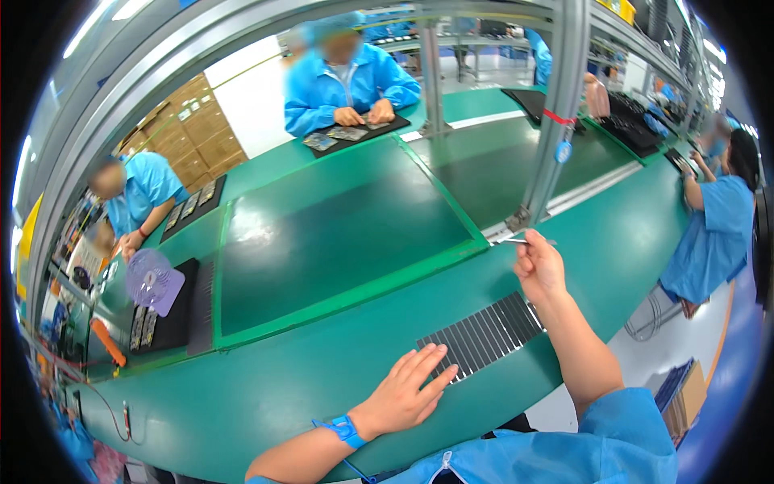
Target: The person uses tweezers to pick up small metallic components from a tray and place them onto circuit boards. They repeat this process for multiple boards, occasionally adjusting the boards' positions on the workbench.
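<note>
On the near side of the green table lies a flat sheet of black strips [484,337] parted by thin pale lines. My left hand [407,390] rests at the left end of that sheet, palm down with its fingers spread, holding nothing. A blue wrist strap with a cord circles my left wrist. Raised beyond the sheet's right end, my right hand [538,264] pinches a slim silvery tool [506,240], which looks like tweezers. Its tip points left, near the foot of a metal post. My fingers cover the tool's middle.
A green-framed recessed panel [339,234] spans the table ahead. A metal post [556,121] rises at its right. A purple fan [153,282], a black tray [165,319] and an orange-handled tool [108,342] lie at left. Co-workers sit across and to both sides.
</note>
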A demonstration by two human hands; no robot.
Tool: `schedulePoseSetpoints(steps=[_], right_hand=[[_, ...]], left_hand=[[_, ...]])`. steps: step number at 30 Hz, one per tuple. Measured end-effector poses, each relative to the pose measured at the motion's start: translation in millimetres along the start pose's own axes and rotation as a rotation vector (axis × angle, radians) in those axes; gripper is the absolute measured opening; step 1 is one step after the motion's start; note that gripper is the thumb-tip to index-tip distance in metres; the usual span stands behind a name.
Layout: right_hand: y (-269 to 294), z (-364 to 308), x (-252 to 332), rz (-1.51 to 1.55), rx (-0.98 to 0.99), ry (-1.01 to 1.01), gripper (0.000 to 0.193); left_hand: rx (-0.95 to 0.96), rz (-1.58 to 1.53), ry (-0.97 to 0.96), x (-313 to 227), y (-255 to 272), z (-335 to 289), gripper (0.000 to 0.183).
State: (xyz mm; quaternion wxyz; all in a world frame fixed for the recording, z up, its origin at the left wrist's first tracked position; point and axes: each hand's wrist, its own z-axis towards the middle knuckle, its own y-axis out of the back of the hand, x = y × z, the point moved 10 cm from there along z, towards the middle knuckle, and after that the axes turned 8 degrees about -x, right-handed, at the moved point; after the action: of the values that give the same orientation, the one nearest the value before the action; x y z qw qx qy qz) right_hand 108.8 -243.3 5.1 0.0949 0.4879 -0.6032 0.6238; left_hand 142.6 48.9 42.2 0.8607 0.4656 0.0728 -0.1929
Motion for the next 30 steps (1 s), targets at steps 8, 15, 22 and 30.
schedulePoseSetpoints(steps=[8,15,22,30], right_hand=[[0.9,2.1,-5.3,-0.043,0.007,-0.002,0.013],[-3.7,-2.0,-4.4,-0.08,-0.023,0.016,0.008],[5.2,5.1,-8.8,-0.083,-0.021,-0.006,0.009],[3.2,6.3,-12.1,-0.087,-0.009,-0.025,0.009]], left_hand=[[0.001,-0.011,-0.013,-1.1,2.4,-1.9,0.056],[0.038,-0.026,0.004,1.4,-3.9,-6.2,0.06],[0.024,-0.041,0.009,4.8,-4.1,-6.7,0.059],[-0.02,0.01,0.022,4.5,6.7,-4.1,0.036]])
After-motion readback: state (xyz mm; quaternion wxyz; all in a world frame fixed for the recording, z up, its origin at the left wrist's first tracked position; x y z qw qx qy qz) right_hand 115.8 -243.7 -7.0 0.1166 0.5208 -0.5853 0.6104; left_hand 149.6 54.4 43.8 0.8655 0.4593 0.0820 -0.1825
